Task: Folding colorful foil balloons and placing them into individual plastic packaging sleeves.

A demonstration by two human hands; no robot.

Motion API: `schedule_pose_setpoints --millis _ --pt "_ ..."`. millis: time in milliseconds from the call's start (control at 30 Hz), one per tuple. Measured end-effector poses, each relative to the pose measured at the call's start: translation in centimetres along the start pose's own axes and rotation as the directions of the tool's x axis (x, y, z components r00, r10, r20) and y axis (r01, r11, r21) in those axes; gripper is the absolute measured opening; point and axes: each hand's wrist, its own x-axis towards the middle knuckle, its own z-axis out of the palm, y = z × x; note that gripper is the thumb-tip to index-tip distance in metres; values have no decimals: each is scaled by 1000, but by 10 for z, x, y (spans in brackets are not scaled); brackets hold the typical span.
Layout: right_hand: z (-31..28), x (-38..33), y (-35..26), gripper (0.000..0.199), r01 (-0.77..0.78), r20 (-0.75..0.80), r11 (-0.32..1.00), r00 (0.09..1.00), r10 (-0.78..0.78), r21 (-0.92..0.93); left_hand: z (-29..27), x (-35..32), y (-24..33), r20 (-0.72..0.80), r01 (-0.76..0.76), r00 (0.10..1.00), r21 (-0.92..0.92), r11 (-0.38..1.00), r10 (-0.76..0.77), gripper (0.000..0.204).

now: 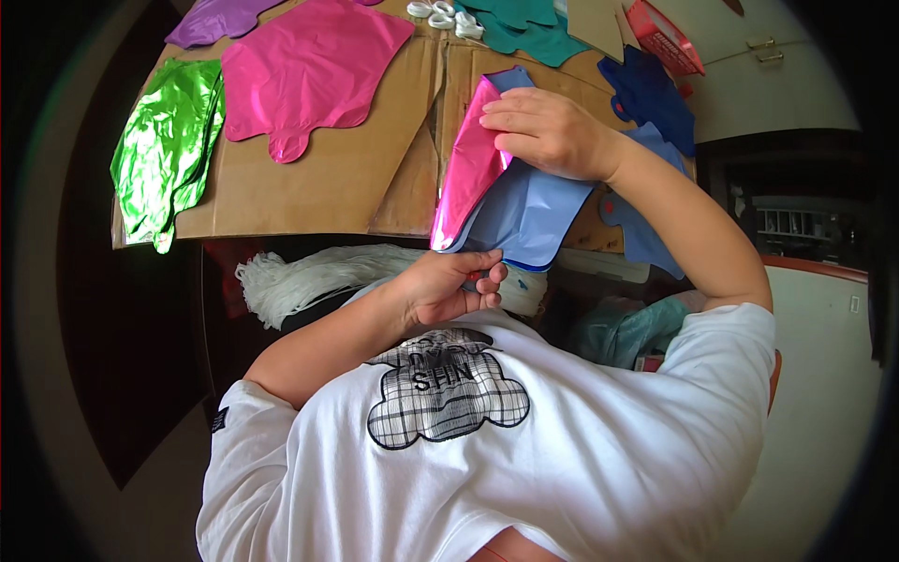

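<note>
A flat foil balloon [534, 214], matte blue on one face, is partly folded over, with a shiny pink strip along its left side. It hangs over the front edge of the cardboard. My left hand [459, 288] pinches the balloon's lower edge between thumb and forefinger, the other fingers curled beneath. Across the upper part lies my right hand [557, 131], its fingers together and bent over the pink fold. The right thumb is hidden behind the hand.
Cardboard [375, 192] covers the table. On it lie a pink balloon [314, 66], green balloons [169, 140], teal foil [524, 28], dark blue foil [651, 89] and white ribbon rolls [443, 13]. A red basket [665, 36] stands far right. White strands [318, 276] hang below the table edge.
</note>
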Motion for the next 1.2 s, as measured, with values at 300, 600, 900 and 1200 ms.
schedule_pose_setpoints --millis 300,600,900,1200 --pt "20 2 4 17 47 -154 998 987 -53 -43 1 1 -2 17 -46 999 -4 999 46 20" --pt "14 20 1 35 -23 -144 998 989 14 -59 -2 3 -4 61 -59 996 -32 998 61 22" --pt "34 76 33 6 172 76 983 983 -167 -62 1 1 0 20 -22 1000 -8 1000 22 24" --pt "17 64 33 13 224 47 949 975 -219 -222 -11 4 0 64 -26 998 -29 999 28 18"
